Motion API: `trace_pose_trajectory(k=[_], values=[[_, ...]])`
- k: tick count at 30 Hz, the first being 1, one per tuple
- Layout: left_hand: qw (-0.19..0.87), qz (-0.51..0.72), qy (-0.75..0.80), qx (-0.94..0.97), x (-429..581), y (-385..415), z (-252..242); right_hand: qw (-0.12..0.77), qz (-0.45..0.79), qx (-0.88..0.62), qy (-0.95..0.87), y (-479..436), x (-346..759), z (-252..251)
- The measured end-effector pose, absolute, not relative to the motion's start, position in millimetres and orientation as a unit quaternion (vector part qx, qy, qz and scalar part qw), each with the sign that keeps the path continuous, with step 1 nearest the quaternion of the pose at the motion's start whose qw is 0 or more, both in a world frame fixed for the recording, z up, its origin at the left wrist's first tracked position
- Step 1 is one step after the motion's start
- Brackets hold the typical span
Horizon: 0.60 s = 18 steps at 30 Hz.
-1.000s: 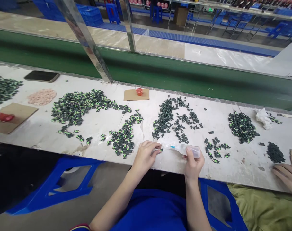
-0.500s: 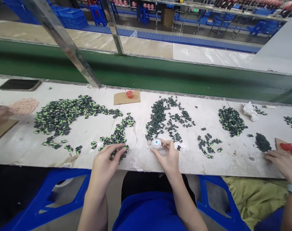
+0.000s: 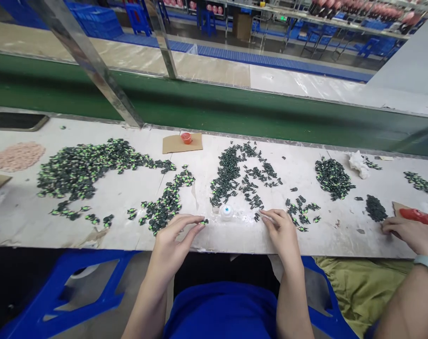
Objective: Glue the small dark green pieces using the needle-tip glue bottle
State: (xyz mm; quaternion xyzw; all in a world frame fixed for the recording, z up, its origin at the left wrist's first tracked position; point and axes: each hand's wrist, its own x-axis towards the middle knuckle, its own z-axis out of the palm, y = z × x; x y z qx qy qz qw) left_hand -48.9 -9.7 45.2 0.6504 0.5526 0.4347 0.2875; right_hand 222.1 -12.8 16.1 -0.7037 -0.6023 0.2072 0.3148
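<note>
The white bottle (image 3: 227, 212) with a blue tip stands upright on the worktable (image 3: 30, 216), near its front edge, and both hands lie beside it. The left hand (image 3: 171, 240) is to the left of the bottle, palm down, with the fingers stretched long and almost flat. Its grip is wide and holds nothing. The fingertips (image 3: 198, 222) only touch one small green-and-black piece (image 3: 204, 221), which lies on the table just left of the bottle.

The right hand (image 3: 282, 230) is to the right of the bottle and does not touch it. Its fingers are slightly bent and not closed, and the palm is empty. The fingertips point toward a few loose dark pieces (image 3: 258, 216) just right of the bottle; I cannot tell if they touch them.

Behind the bottle a large scatter of dark parts (image 3: 228, 176) is spread out. Far right of the bottle, a co-worker's hand (image 3: 409, 233) rests beside a red object (image 3: 418, 217).
</note>
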Motion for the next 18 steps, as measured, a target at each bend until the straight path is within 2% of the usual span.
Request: trace_pose_trajectory(k=[9,18], values=[[0.330,0.446,0.537,0.636,-39,-18,44,0.268,0.190,-0.645,-0.690,2,223,17],[0.349,0.463,0.494,0.648,-17,-20,51,0.336,0.127,-0.662,-0.658,0,208,6]])
